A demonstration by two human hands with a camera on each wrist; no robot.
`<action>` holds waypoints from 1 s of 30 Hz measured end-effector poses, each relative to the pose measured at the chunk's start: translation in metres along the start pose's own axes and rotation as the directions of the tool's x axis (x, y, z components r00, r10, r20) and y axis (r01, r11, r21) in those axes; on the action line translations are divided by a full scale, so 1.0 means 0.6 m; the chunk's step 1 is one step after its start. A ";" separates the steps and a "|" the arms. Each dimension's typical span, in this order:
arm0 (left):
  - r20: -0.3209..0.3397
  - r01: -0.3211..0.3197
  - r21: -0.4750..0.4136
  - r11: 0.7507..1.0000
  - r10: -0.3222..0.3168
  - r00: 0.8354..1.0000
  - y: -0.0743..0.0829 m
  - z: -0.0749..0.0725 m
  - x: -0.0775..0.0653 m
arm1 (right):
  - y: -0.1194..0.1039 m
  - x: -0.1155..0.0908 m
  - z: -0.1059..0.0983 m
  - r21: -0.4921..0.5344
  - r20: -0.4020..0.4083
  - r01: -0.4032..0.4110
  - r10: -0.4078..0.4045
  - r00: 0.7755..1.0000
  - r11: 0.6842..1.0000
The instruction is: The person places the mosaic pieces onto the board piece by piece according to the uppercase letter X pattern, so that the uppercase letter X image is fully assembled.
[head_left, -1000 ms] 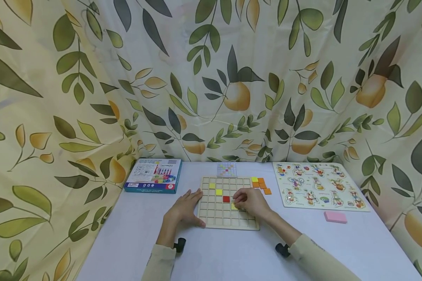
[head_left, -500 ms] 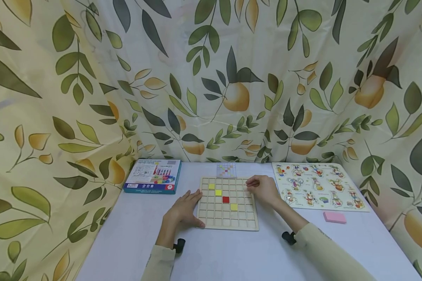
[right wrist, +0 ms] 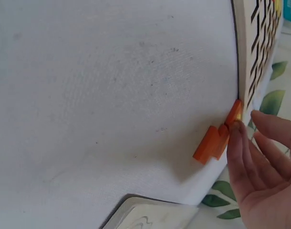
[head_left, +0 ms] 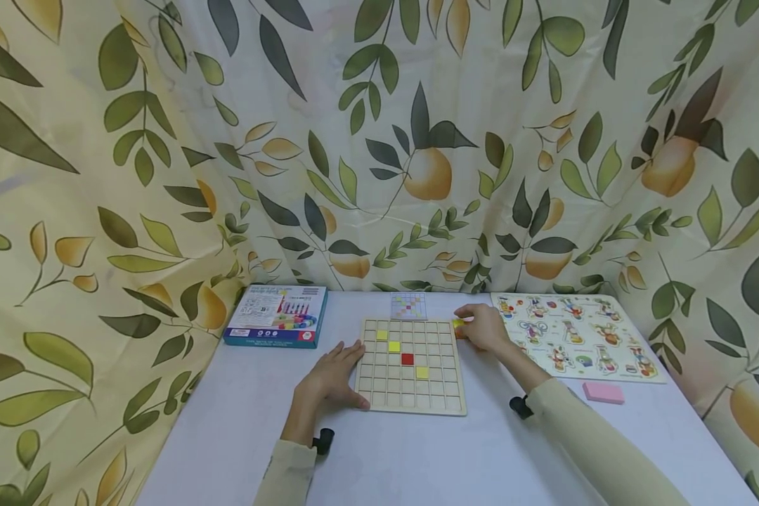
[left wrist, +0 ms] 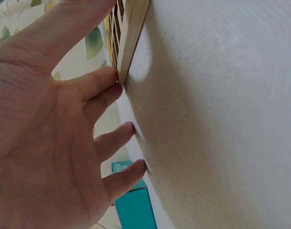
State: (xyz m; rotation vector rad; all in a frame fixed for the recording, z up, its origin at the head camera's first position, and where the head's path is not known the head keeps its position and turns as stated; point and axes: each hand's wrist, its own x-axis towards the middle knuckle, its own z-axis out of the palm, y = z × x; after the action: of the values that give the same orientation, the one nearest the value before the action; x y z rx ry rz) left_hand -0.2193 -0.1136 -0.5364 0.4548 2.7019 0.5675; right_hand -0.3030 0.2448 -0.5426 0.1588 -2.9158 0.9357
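A wooden grid board lies on the table with a red square tile and three yellow tiles in its cells. Along its left edge my left hand rests with fingers spread; in the left wrist view the fingertips touch the board's side and the cloth. My right hand is beyond the board's upper right corner, fingertips at a loose yellow tile. In the right wrist view, orange tiles lie under the index finger, and the thumb stands apart from it.
A small patterned grid card lies behind the board. To the left is a blue-edged box. On the right are a board of cartoon figures and a pink block. A leaf-print curtain surrounds the table.
My right hand has moved from over the yellow tile on the board, right and away, to the loose tiles beside the upper right corner. The left hand has stayed put.
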 end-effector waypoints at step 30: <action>-0.004 -0.015 0.013 1.000 0.015 1.000 -0.003 0.000 0.003 | 0.002 0.003 0.000 -0.014 -0.023 -0.056 0.055 0.998 0.998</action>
State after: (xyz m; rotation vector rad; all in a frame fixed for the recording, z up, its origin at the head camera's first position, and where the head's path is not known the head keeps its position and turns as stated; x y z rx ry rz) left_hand -0.2211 -0.1147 -0.5376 0.4779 2.7094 0.5563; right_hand -0.3047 0.2460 -0.5432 0.0664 -2.9196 0.9178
